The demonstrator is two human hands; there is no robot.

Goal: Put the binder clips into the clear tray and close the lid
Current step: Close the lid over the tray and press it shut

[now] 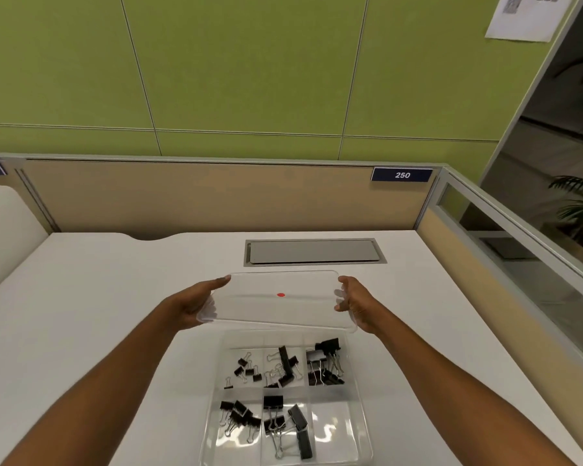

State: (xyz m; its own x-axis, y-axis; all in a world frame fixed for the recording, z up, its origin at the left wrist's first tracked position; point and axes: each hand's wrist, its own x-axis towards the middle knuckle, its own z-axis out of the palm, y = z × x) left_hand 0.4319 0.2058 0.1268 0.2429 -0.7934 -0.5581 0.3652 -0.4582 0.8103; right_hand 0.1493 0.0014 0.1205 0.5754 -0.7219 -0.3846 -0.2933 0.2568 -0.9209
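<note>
A clear tray with several compartments sits on the white desk near me. Black binder clips of different sizes lie in five of its compartments; the near right one holds none. I hold the clear lid, marked with a small red dot, in the air just beyond the tray's far edge. My left hand grips the lid's left end and my right hand grips its right end, fingers curled under the rim.
A grey cable-port cover is set into the white desk behind the lid. Tan partition panels bound the desk at the back and right, with a "250" label.
</note>
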